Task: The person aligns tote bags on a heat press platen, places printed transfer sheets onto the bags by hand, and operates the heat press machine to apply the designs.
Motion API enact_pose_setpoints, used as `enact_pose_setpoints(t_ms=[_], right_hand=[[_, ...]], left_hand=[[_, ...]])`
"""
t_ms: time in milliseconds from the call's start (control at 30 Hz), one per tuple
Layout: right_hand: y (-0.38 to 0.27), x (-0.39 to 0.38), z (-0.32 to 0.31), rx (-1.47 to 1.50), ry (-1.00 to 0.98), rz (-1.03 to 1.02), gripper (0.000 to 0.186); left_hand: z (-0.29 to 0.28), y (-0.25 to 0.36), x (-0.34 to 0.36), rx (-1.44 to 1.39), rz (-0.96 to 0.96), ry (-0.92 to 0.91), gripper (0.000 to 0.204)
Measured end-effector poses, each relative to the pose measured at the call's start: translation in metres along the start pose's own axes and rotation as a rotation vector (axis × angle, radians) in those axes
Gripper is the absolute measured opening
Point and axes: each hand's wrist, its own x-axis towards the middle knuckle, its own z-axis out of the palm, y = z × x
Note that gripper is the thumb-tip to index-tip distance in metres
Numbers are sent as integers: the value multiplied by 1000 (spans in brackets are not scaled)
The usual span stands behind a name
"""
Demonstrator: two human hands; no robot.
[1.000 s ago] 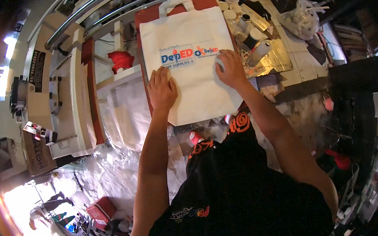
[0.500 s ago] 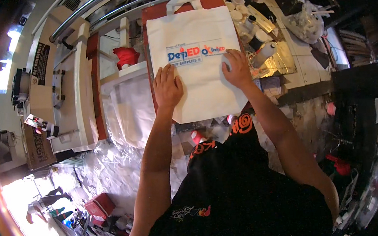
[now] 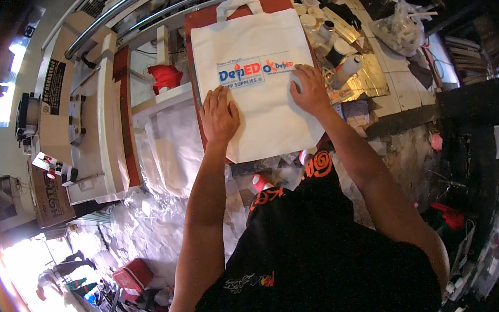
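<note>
A white cloth tote bag [image 3: 267, 122] with a blue and red print lies flat on a reddish-brown board [image 3: 206, 18], its loop handle at the far end. My left hand [image 3: 220, 117] rests on the bag's left side just below the print, fingers stretched out. On the right side, my right hand [image 3: 310, 91] lies with spread fingers on the cloth, fingertips by the print's right end. Neither hand grips anything. The bag's near edge hangs over toward me.
Bottles [image 3: 349, 67], tubs and jars crowd a tiled counter right of the board, with a gold sheet [image 3: 370, 85] under some. To the left stand a white frame [image 3: 106, 120], a red cloth [image 3: 165, 76] and metal rails [image 3: 112, 17]. A red box [image 3: 133, 276] sits at lower left.
The bag and both hands appear very slightly farther left in the picture. Both hands keep the same pose on the cloth.
</note>
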Motion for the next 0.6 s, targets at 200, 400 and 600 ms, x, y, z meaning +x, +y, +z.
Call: enact_pose_setpoints(t_ms=[200,400,600], right_hand=[[5,0,8,-2,75,-57,37],[12,-4,9,-17,62,-38,38],[4,0,6,-23,-1,1,36]], left_hand=[[2,-3,2,30,-13,-43,46],[1,4,3,-46,26,11,42],[-1,2,1,-5,13,51,41]])
